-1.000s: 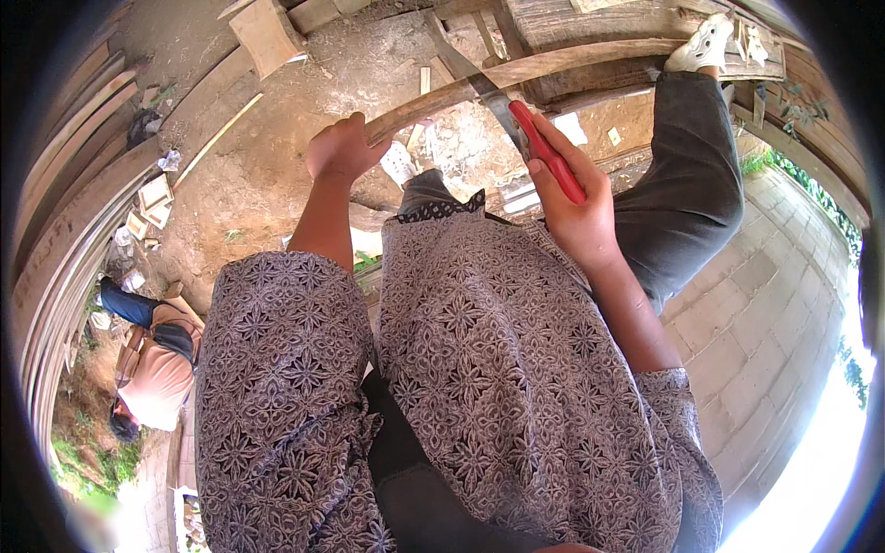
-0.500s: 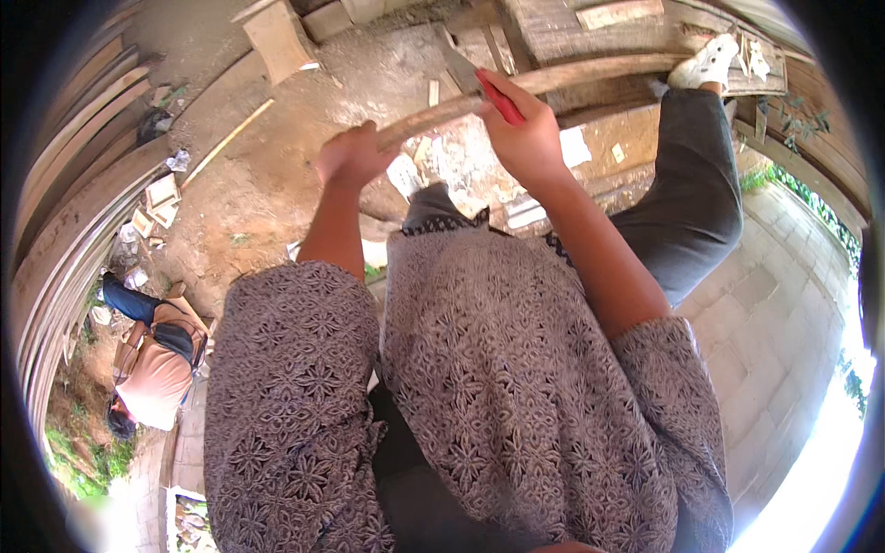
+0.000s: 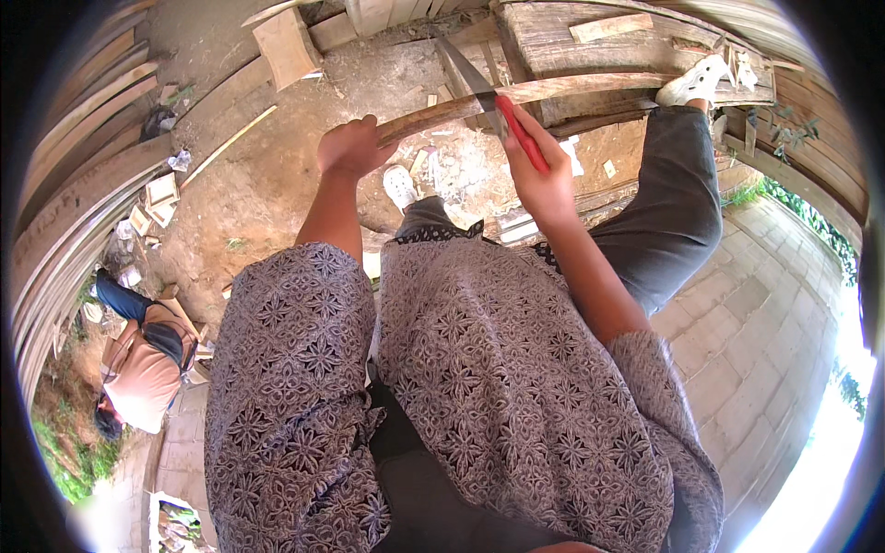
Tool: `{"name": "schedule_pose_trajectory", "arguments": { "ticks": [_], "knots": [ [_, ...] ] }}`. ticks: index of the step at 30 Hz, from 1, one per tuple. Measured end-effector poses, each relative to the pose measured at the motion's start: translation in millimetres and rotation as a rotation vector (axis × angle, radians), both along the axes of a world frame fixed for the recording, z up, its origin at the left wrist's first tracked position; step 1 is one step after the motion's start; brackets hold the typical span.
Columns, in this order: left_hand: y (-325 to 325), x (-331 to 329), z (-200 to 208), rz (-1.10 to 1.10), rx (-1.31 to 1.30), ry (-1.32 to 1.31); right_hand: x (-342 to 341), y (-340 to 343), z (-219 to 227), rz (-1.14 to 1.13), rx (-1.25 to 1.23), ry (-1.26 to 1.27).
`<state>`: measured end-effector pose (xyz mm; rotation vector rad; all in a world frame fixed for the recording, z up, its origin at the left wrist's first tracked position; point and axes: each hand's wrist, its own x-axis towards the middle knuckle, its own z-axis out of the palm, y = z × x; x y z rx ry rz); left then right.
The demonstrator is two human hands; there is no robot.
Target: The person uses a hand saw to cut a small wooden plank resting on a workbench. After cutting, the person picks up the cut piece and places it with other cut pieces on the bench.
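right hand (image 3: 537, 175): fingers closed round red handle (image 3: 522, 135) of handsaw, full wrap, no gap seen. saw blade (image 3: 464, 70) runs fwd & a bit left from that fist, its long axis steeply across the wood strip (image 3: 562, 88). crossing pt is just ahead of the right hand, close to the handle end of the blade; can't tell if the teeth bite or only lie over the wood.

left hand (image 3: 350, 146): curled round the strip's left end, thumb side up, fingers partly hidden. so strip starts at the left hand & goes off to the right, long axis roughly side to side, tilted slightly fwd at right (some of the bow is prob lens bend). right hand is nearer the crossing; left hand sits well apart from blade, w/ a length of strip b/w.

right shoe (image 3: 691, 81) is at strip's far right end, on it or against it, can't tell which. strip's right part lies over the low wood table (image 3: 544, 41); left part sticks out past table's left edge, over dirt ground (image 3: 249, 175). blade tip also hangs out there, left of that edge, so room for blade travel is fwd/back on that side.

further out: offcut (image 3: 610, 28) on table, left shoe (image 3: 399, 187) on ground below strip, co-worker (image 3: 147, 369) well apart at far left.
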<state>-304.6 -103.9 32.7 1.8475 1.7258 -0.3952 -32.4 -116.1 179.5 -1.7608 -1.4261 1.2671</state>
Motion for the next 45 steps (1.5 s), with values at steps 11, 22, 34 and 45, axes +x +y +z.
{"name": "schedule_pose_trajectory", "arguments": {
  "ticks": [11,22,34,45],
  "knots": [
    [-6,3,2,0.006,0.003,-0.007,7,-15,38,0.024,-0.055,0.077],
    [8,7,32,-0.189,0.141,0.091,12,-36,3,0.031,0.062,0.083],
    [37,76,9,0.055,-0.065,-0.061,41,-48,-5,0.037,-0.071,0.223],
    [35,78,10,0.072,-0.086,-0.062,10,-14,36,0.002,-0.051,-0.013]
  ]
}}
